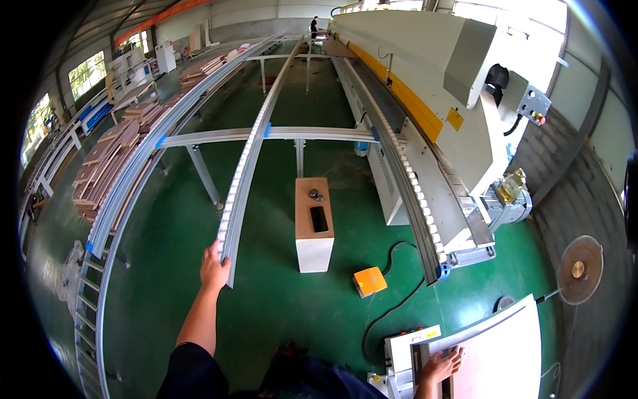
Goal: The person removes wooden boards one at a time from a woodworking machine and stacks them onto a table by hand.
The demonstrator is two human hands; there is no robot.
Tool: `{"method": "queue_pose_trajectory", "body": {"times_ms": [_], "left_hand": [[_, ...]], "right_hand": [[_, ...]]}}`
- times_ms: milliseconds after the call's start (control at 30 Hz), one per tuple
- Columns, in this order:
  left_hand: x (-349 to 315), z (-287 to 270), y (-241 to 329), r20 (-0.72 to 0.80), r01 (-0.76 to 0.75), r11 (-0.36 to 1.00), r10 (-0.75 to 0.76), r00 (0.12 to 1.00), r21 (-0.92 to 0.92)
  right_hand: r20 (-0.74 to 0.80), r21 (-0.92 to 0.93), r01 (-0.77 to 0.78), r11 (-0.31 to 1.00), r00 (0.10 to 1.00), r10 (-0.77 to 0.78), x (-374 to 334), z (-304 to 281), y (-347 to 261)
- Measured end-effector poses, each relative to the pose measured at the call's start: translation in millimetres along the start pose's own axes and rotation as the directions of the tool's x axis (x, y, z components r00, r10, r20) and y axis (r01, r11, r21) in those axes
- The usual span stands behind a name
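My left hand [214, 267] grips the near end of the middle metal roller rail [256, 133], its fingers against the rail's left side, close to the white rollers. My right hand [444, 366] lies with fingers apart on the edge of a pale, flat panel [498, 356] at the lower right. Beside that hand stands a white machine part [407, 347] with small red buttons. Between the middle and right rails, a box-shaped stand [314, 263] with a brown top carries a black phone [319, 219] and small dark round pieces [313, 193].
Right of the rails runs a long cream machine [405, 46] with a yellow strip and a control box [533, 104]. An orange foot pedal [369, 282] and its black cable [392, 309] lie on the green floor. Stacked brown boards [109, 166] are at left. A distant person [314, 26] stands far back.
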State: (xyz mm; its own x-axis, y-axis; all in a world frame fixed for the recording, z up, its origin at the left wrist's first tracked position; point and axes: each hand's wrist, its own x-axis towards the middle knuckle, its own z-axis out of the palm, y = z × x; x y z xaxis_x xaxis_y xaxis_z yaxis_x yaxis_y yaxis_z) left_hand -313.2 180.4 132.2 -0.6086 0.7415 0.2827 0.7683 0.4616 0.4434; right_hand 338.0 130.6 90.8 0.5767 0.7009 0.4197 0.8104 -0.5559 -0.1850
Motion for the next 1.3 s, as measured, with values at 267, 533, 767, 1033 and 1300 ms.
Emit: {"method": "queue_pose_trajectory", "body": {"times_ms": [267, 533, 767, 1033, 1300], "left_hand": [[0, 3, -1, -0.020, 0.013, 1.000, -0.013, 1.000, 0.007], [1, 5, 0, -0.032, 0.045, 0.998, -0.046, 0.998, -0.035], [1, 3, 3, -0.053, 0.018, 0.998, -0.021, 0.998, -0.060], [0, 1, 7, -0.039, 0.052, 0.997, -0.054, 0.998, -0.061], [0, 1, -1, -0.048, 0.036, 0.997, -0.040, 0.998, -0.069]], "right_hand": [[0.042, 0.039, -0.015, 0.999, 0.999, 0.013, 0, -4, -2], [0.004, 0.077, 0.008, 0.997, 1.000, -0.009, -1, -8, -5], [0.032, 0.086, -0.009, 0.996, 0.999, 0.006, 1, -12, -9], [0.003, 0.111, -0.007, 0.994, 1.000, 0.006, 2, -8, -8], [0.182, 0.834, -0.183, 0.520, 0.982, 0.054, 85, -15, -4]]}}
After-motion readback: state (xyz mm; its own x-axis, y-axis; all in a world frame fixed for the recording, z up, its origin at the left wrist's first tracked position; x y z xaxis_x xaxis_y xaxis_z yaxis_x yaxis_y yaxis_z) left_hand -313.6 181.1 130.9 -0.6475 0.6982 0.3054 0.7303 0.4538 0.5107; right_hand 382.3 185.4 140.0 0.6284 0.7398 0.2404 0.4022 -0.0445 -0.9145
